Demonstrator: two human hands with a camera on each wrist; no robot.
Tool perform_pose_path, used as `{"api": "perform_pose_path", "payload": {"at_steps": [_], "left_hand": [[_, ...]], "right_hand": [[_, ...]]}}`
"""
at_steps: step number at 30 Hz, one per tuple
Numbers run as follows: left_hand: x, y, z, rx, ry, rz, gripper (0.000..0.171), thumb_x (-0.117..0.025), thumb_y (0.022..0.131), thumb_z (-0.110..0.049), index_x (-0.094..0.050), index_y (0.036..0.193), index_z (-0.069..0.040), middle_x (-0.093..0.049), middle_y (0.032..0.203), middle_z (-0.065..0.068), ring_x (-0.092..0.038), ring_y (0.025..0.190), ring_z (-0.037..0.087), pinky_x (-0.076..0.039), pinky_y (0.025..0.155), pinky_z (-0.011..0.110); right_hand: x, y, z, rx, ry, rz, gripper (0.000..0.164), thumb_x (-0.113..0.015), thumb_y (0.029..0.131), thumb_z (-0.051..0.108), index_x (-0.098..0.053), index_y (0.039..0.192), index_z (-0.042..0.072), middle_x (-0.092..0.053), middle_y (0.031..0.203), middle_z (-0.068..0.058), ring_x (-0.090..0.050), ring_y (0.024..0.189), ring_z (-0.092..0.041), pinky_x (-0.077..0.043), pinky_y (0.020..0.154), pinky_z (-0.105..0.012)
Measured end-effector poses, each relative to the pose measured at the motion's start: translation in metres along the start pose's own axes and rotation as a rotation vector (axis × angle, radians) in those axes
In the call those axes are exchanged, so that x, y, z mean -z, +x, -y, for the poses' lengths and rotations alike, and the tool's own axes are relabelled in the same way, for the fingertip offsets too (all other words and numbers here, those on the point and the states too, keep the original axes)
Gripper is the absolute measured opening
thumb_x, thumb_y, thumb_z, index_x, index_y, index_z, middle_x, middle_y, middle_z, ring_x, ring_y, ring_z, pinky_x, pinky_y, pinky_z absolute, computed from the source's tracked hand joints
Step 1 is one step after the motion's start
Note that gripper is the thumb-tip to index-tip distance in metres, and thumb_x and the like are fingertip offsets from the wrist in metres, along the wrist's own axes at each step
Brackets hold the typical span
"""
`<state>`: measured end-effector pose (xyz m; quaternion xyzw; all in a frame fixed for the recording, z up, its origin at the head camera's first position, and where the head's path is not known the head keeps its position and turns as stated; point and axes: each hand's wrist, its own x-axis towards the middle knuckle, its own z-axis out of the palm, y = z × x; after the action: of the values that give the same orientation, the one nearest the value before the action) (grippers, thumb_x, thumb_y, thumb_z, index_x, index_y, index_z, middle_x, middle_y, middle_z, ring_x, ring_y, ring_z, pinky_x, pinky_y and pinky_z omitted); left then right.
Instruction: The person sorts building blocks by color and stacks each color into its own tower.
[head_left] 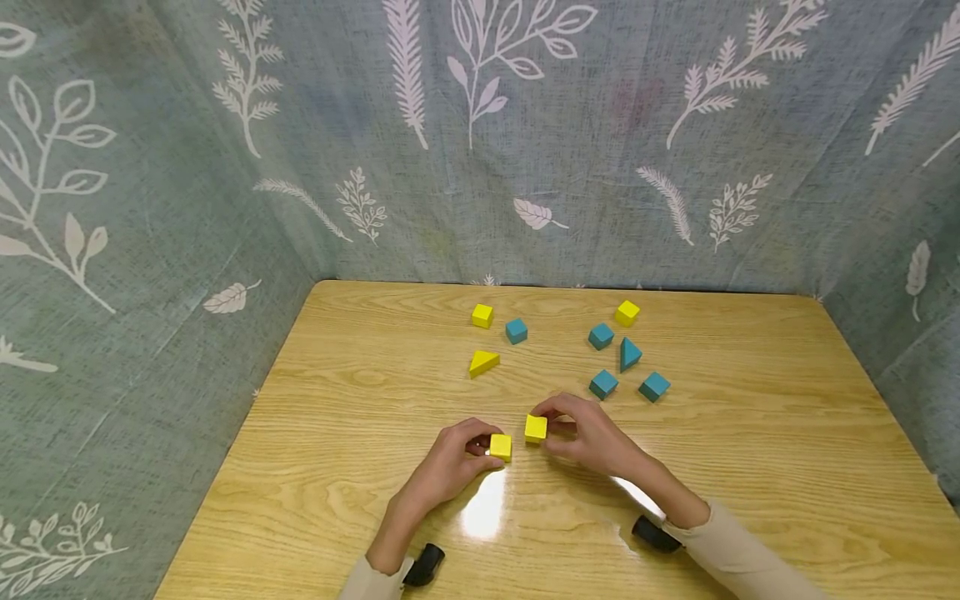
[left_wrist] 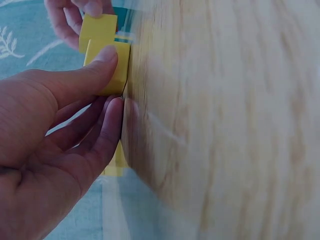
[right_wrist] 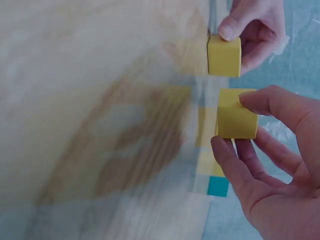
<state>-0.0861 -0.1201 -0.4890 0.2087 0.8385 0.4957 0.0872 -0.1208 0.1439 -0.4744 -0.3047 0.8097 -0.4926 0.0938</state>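
Near the middle of the table, my left hand (head_left: pixel 446 462) pinches a yellow cube (head_left: pixel 500 447) between thumb and fingers. In the left wrist view this cube (left_wrist: pixel 109 72) sits low at the tabletop. Just to its right, a second yellow cube (head_left: pixel 536 429) is gripped by my right hand (head_left: pixel 592 435), thumb on one side and fingertips on the other. The right wrist view shows that second cube (right_wrist: pixel 237 117) slightly off the wood. A small gap parts the two cubes, the right one a little farther back.
Behind the hands lie a yellow triangular block (head_left: pixel 483 362), a yellow cube (head_left: pixel 482 316) and a blue cube (head_left: pixel 516 331). At back right are another yellow cube (head_left: pixel 627 313), a blue triangular block (head_left: pixel 630 355) and several blue cubes (head_left: pixel 603 384). Patterned curtains (head_left: pixel 480 208) border the wooden table (head_left: pixel 337 400).
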Motion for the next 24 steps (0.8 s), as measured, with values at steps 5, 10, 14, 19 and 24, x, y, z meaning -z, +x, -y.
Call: {"api": "perform_pose_path", "payload": {"at_steps": [5, 10, 14, 19, 24], "left_hand": [[0.0, 0.0, 0.0, -0.002, 0.007, -0.003, 0.03, -0.081, 0.087, -0.003, -0.072, 0.116, -0.003, -0.069, 0.108, 0.004, -0.067, 0.092, 0.015, -0.059, 0.08, 0.025], [0.0, -0.001, -0.001, 0.001, 0.008, 0.002, 0.03, -0.08, 0.088, -0.003, -0.071, 0.116, -0.003, -0.068, 0.108, 0.004, -0.067, 0.091, 0.016, -0.059, 0.08, 0.026], [0.0, 0.0, -0.001, -0.001, 0.014, 0.001, 0.029, -0.08, 0.088, -0.003, -0.072, 0.116, -0.003, -0.068, 0.108, 0.004, -0.067, 0.091, 0.016, -0.059, 0.08, 0.026], [0.001, 0.0, -0.001, 0.002, 0.009, 0.006, 0.03, -0.08, 0.088, -0.003, -0.072, 0.116, -0.003, -0.068, 0.108, 0.004, -0.068, 0.091, 0.016, -0.059, 0.08, 0.025], [0.001, 0.0, -0.002, -0.001, 0.007, 0.012, 0.03, -0.08, 0.088, -0.003, -0.071, 0.116, -0.002, -0.068, 0.109, 0.004, -0.067, 0.091, 0.016, -0.059, 0.08, 0.026]], "right_hand": [[-0.008, -0.002, -0.001, 0.019, -0.003, 0.037, 0.034, -0.076, 0.087, -0.008, -0.066, 0.12, -0.002, -0.066, 0.115, -0.012, -0.067, 0.109, -0.03, -0.057, 0.093, -0.036], [-0.015, -0.002, 0.0, 0.011, 0.038, 0.075, 0.032, -0.074, 0.088, -0.009, -0.067, 0.118, -0.003, -0.067, 0.114, -0.012, -0.068, 0.109, -0.029, -0.056, 0.095, -0.036], [-0.018, -0.002, 0.002, 0.02, 0.045, 0.081, 0.032, -0.074, 0.088, -0.009, -0.067, 0.118, -0.002, -0.067, 0.113, -0.011, -0.069, 0.109, -0.028, -0.057, 0.095, -0.036], [-0.02, -0.001, 0.003, 0.024, 0.048, 0.089, 0.032, -0.074, 0.087, -0.009, -0.067, 0.117, -0.001, -0.067, 0.112, -0.01, -0.068, 0.109, -0.028, -0.056, 0.095, -0.035], [-0.021, 0.0, 0.005, 0.034, 0.041, 0.108, 0.032, -0.075, 0.088, -0.008, -0.066, 0.118, -0.001, -0.066, 0.113, -0.01, -0.068, 0.11, -0.028, -0.056, 0.096, -0.033]]}}
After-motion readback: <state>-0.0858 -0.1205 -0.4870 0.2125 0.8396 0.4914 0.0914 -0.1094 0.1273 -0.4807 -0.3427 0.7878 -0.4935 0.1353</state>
